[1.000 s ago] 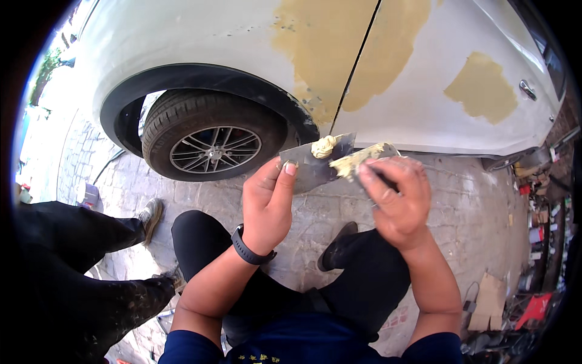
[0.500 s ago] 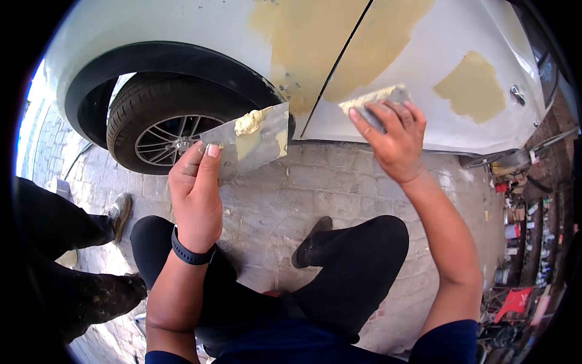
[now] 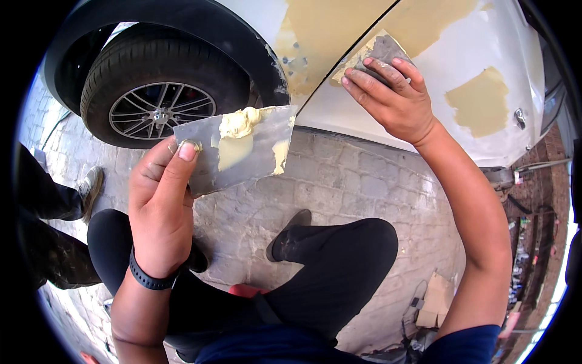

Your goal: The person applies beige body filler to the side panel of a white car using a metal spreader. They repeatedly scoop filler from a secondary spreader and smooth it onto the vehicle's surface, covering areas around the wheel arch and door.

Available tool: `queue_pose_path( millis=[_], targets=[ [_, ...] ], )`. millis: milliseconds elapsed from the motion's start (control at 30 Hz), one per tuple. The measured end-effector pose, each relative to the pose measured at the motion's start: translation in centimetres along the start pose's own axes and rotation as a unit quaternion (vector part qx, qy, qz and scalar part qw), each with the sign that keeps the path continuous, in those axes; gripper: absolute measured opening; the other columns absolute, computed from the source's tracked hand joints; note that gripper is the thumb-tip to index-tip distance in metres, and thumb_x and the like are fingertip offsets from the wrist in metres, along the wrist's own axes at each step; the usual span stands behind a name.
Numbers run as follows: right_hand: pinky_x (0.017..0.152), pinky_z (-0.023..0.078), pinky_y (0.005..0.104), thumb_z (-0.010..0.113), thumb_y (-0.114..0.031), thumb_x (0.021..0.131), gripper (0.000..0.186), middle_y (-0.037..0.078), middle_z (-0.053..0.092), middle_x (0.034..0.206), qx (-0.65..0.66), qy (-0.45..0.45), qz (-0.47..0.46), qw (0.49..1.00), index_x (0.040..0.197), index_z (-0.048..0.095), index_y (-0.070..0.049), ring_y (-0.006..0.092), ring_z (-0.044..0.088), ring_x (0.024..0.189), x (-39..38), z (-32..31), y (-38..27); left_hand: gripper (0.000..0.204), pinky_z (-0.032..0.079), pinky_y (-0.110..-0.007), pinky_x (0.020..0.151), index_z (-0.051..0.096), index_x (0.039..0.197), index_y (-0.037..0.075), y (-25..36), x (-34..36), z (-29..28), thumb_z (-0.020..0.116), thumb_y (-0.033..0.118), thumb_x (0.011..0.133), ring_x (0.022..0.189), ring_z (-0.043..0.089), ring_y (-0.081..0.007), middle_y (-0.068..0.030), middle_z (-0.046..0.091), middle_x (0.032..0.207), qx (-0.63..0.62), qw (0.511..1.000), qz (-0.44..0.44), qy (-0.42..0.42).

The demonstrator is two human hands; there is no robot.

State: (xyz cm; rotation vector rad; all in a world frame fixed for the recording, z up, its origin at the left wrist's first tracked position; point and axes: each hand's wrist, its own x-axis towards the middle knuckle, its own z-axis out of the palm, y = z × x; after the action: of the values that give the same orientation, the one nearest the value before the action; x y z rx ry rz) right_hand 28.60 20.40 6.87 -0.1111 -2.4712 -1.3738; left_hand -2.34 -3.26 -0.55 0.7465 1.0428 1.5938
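A small flat spreader (image 3: 381,53), smeared with yellowish filler, lies pressed against the white car body (image 3: 424,115) beside the dark door seam; the right hand (image 3: 391,97) closes on it, fingers spread over its back. The left hand (image 3: 159,209) grips a broad metal plate (image 3: 242,151) by its lower corner, thumb on top, with a soft lump of cream putty (image 3: 239,123) heaped near its upper edge. Matte tan filler patches (image 3: 482,103) mark the glossy panel. To the left stands a black tyre (image 3: 151,79) with a spoked alloy wheel. Grey paving (image 3: 357,182) lies open below, with another person's shoe (image 3: 90,188) at the left edge.
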Motion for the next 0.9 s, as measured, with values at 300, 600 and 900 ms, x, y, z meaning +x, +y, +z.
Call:
queue_pose_path(
  millis=[300, 600, 900],
  targets=[
    [0.114, 0.04, 0.0358, 0.071, -0.021, 0.087, 0.029, -0.014, 0.066, 0.127, -0.002, -0.009, -0.023, 1.0, 0.115, 0.08, -0.025, 0.0098, 0.062, 0.122, 0.0, 1.0, 0.7, 0.032, 0.053, -0.038, 0.101, 0.064, 0.132, -0.004, 0.5, -0.4, 0.1, 0.056, 0.018, 0.11, 0.113, 0.069, -0.0185, -0.01, 0.073, 0.12, -0.007, 1.0, 0.004, -0.005],
    [0.115, 0.039, 0.0352, 0.07, -0.02, 0.088, 0.029, -0.015, 0.065, 0.128, -0.026, -0.024, -0.02, 0.999, 0.115, 0.079, -0.025, 0.0086, 0.06, 0.123, -0.3, 1.4, 0.9, 0.032, 0.054, -0.039, 0.101, 0.065, 0.133, -0.003, 0.7, -0.5, -0.1, 0.056, 0.018, 0.11, 0.112, 0.07, -0.019, -0.01, 0.074, 0.12, -0.01, 1.0, 0.005, -0.001],
    [0.118, 0.034, 0.0371, 0.066, -0.018, 0.089, 0.037, -0.014, 0.064, 0.135, -0.048, -0.081, 0.017, 0.995, 0.123, 0.077, -0.027, 0.0118, 0.06, 0.124, -3.5, 1.0, 0.0, 0.03, 0.05, -0.025, 0.087, 0.069, 0.127, -0.005, 0.8, -1.0, 1.1, 0.059, 0.017, 0.11, 0.098, 0.066, -0.0089, -0.0061, 0.075, 0.11, -0.037, 0.999, 0.007, -0.001]
  ],
)
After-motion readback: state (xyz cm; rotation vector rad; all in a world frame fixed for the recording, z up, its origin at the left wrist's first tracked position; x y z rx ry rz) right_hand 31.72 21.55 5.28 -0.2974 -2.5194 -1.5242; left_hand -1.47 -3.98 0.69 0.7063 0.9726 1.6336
